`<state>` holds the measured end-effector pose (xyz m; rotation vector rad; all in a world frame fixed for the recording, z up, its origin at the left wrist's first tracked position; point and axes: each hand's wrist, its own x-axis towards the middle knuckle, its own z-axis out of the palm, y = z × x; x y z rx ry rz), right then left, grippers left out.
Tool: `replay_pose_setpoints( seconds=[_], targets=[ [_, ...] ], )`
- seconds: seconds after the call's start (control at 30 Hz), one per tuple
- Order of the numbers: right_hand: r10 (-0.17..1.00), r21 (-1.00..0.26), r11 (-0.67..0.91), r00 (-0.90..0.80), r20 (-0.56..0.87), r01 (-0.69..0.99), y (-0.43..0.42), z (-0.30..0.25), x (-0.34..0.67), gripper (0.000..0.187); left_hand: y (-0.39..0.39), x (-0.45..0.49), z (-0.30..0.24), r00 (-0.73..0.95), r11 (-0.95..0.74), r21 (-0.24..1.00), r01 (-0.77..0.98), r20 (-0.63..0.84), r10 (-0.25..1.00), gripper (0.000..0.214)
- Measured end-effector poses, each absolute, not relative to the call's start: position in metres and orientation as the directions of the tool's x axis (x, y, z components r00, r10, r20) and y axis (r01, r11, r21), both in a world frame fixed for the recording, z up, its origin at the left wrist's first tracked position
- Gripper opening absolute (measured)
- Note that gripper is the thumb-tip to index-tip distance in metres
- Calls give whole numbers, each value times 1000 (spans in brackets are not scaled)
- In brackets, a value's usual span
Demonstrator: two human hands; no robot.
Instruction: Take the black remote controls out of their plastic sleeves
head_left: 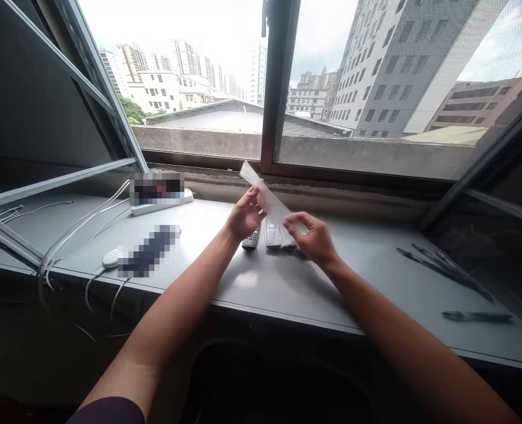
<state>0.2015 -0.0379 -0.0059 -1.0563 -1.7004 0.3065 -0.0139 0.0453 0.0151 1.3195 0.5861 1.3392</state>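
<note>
Left hand [246, 213] and right hand [310, 237] pinch 1 translucent film [271, 202] near a dark remote [250, 241].

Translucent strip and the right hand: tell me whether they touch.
Touching. The head view shows the right hand pinching the translucent strip near its lower end, thumb and fingers meeting on it.

1 head camera looked forward and down, from above and behind the left hand [246, 213] and right hand [310, 237], toward the window [271, 112].
</note>
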Motion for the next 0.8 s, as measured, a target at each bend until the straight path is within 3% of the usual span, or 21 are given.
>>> replay_pose_setpoints(
  seconds=[0.17,0.3,0.43,0.63,0.8],
  targets=[
    [671,-572,604,33,741,555,-38,-2,204,21,36,-10,17,385,-141,929,-341,275,881,51],
    [625,-485,625,-20,781,612,-39,-2,205,17,28,6,12,520,74,927,-369,140,843,46],
    [583,-412,686,-114,805,599,-39,-5,204,25,24,13,9,588,219,892,-396,63,807,35],
    [511,-356,702,-89,855,617,-34,-6,204,37,31,10,8,372,134,876,-463,55,927,12],
    [488,-354,694,-47,872,627,-33,-5,205,26,38,9,8,158,81,824,-560,10,987,7]
  ],
)
